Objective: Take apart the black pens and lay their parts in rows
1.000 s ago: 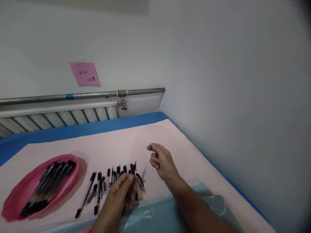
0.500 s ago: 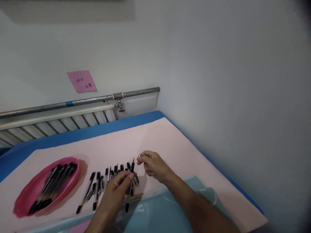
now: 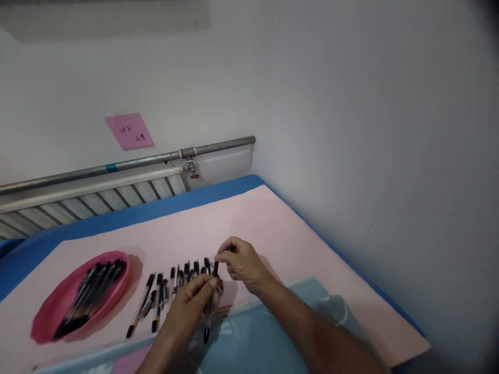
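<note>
My left hand (image 3: 195, 296) is closed round the barrel of a pen (image 3: 209, 314), which stands tilted with its dark grip end upward and its black end low, over blue plastic. My right hand (image 3: 239, 262) is pinched at the pen's upper end, thumb and forefinger touching or very near it. A small black piece, apparently a pen cap (image 3: 233, 249), shows between its curled fingers. Left of and behind my left hand, several black-capped clear pens (image 3: 157, 304) and loose parts lie in a row on the pink sheet.
A pink oval basin (image 3: 42, 323) at the left holds several pens (image 3: 91, 293). Light-blue plastic (image 3: 257, 337) lies along the near edge. Behind the table run a radiator (image 3: 97, 200) and a pipe (image 3: 148, 159); a wall (image 3: 370, 156) bounds the right side.
My right hand has moved slightly left, bringing its fingers to the tip of the pen, which was bare and apart from them before. My left hand keeps its hold.
</note>
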`<state>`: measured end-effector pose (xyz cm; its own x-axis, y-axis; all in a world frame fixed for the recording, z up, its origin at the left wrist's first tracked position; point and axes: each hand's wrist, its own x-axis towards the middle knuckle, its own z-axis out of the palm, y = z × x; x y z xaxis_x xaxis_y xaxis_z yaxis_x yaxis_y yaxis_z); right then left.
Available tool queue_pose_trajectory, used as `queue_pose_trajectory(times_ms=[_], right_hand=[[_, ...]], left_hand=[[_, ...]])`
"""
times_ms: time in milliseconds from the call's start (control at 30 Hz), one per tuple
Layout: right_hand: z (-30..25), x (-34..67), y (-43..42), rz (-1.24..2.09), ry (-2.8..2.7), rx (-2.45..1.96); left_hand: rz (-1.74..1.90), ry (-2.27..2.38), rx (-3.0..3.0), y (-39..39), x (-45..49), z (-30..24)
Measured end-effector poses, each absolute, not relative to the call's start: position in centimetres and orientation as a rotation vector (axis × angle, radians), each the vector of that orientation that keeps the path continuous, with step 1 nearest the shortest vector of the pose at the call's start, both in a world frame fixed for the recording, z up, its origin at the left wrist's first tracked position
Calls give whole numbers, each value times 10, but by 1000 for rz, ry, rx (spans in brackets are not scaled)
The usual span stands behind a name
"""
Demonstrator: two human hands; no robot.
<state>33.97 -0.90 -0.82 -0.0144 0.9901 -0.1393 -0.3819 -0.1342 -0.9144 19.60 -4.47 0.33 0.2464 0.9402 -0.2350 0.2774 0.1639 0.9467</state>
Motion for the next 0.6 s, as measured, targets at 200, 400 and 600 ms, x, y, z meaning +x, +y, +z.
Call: queue_pose_trajectory(times_ms=[200,400,600], right_hand=[[-14,353,12,1293,-642,-1023],[-22,401,51,1025,-457,-1067],[-37,410,58,1049,-441,-1121]], left_hand=[[609,1236,1250,-48,183,-11],[614,1310,1297,-46,171,-10],[513,1451,1601,-22,203,7]])
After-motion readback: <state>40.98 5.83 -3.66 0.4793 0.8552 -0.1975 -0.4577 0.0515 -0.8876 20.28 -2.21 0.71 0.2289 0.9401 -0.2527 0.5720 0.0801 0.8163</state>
